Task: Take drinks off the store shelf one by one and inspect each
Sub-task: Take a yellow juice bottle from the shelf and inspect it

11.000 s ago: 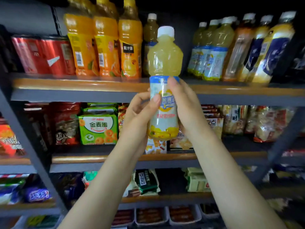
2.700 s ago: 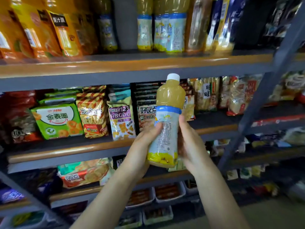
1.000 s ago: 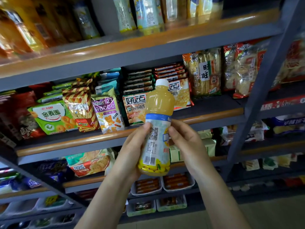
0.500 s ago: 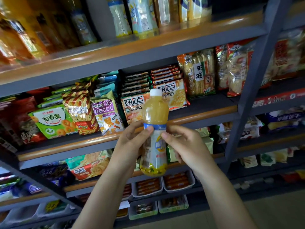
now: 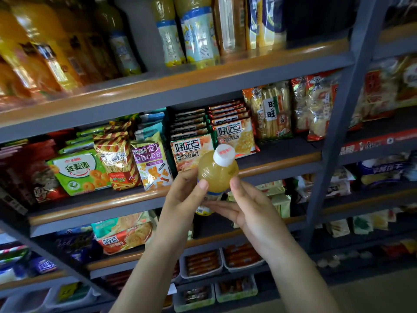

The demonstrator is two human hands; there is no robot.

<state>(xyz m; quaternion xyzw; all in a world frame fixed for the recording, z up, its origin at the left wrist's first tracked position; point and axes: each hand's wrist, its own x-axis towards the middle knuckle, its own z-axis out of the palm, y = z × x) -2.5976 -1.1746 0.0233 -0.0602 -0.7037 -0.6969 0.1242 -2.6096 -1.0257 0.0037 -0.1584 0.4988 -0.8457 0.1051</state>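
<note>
While the juice bottle [image 5: 217, 175] is tipped cap-first toward the camera, the item is under inspection at its top end, held in front of the snack shelf [image 5: 144, 197], off any shelf.

Item: one plastic bottle of pale yellow juice, white cap [image 5: 223, 155] with a red mark on its top, blue-and-white label mostly hidden behind the hands, yellow base just showing below them.

Hold: left hand [image 5: 184, 195] grips the bottle from the left, thumb across the shoulder, fingers curled behind. Right hand [image 5: 246, 208] pinches from the right, thumb on the shoulder, forefinger laid under the label. Both hands are closed on the one bottle.

Step judged in hand: checking the cap and its seal.

Handling notes:
- Keep the thumbs on the shoulder and clear of the cap, so that the printed top and the seal ring can be read.
- Smooth, rounded plastic is likely to slip; one hand should keep its full wrap while the other turns the bottle.
- Tilt slowly; a full bottle probably shifts its weight toward the cap.

Return place: probably the gap in the drinks shelf [image 5: 180, 86] above, left of the matching bottles [image 5: 194, 39].

Nearby stock: snack packets [image 5: 149, 163] behind the hands.
</note>
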